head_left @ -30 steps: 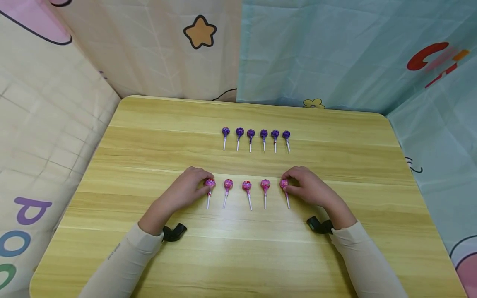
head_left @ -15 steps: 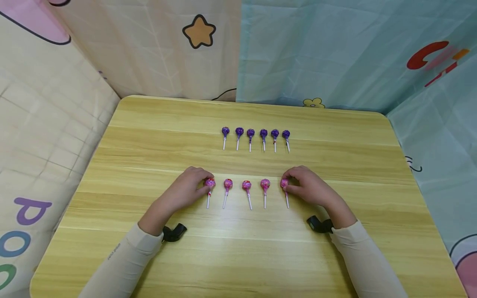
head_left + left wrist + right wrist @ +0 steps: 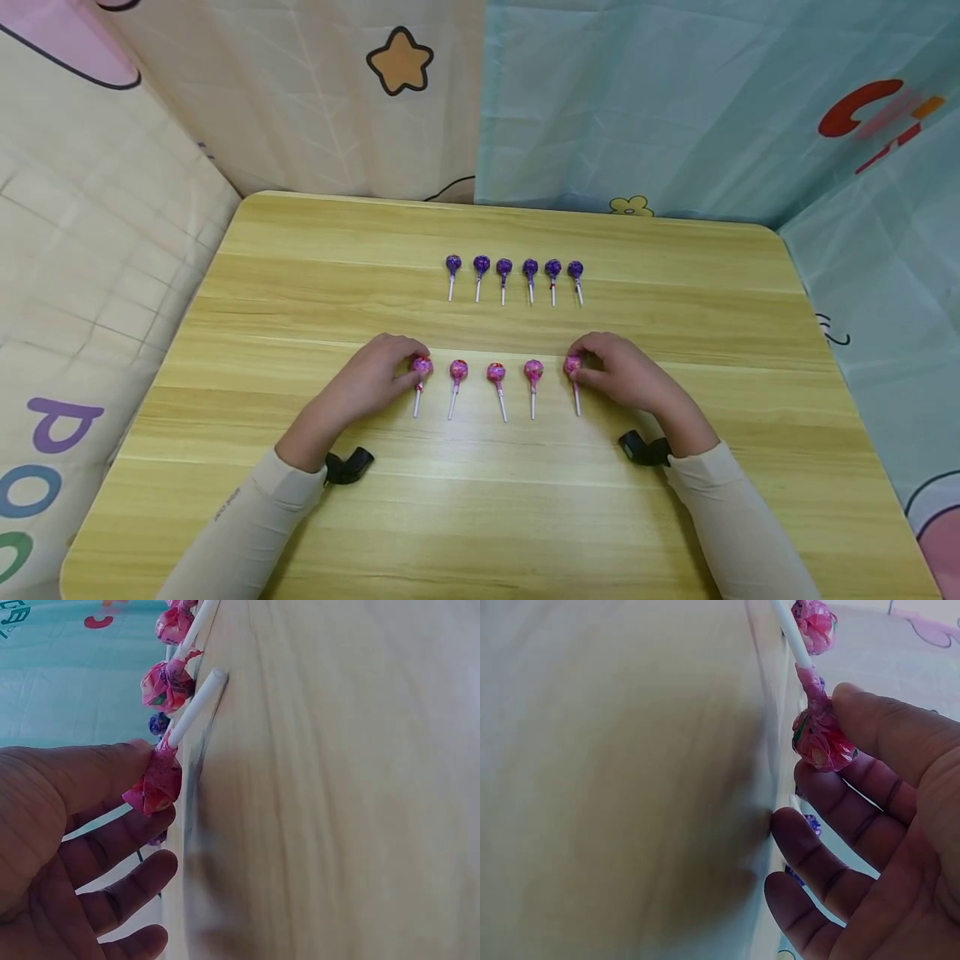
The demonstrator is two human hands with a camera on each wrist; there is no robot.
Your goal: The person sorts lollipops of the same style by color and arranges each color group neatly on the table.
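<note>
Pink-wrapped lollipops lie in a row across the table, white sticks toward me. At the row's left end, my left hand (image 3: pixel 378 373) pinches the head of a pink lollipop (image 3: pixel 159 780) between thumb and fingers; the other fingers are loosely bent. On the right end, my right hand (image 3: pixel 618 371) has its thumb and fingers around the head of another pink lollipop (image 3: pixel 825 742). Between the hands lie three more: a left one (image 3: pixel 459 370), a middle one (image 3: pixel 497 373) and a right one (image 3: pixel 533 370), untouched. Farther back is a row of several purple lollipops (image 3: pixel 530 268).
The wooden table (image 3: pixel 480 517) has rounded corners. Printed curtains (image 3: pixel 637 100) hang along its back and sides. A black wrist camera (image 3: pixel 348 467) sits at my left wrist, and another black camera (image 3: pixel 645 450) at the right.
Both hands keep their pinch on the end lollipops. These two have edged very slightly toward the table's back; the other lollipops lie as before.
</note>
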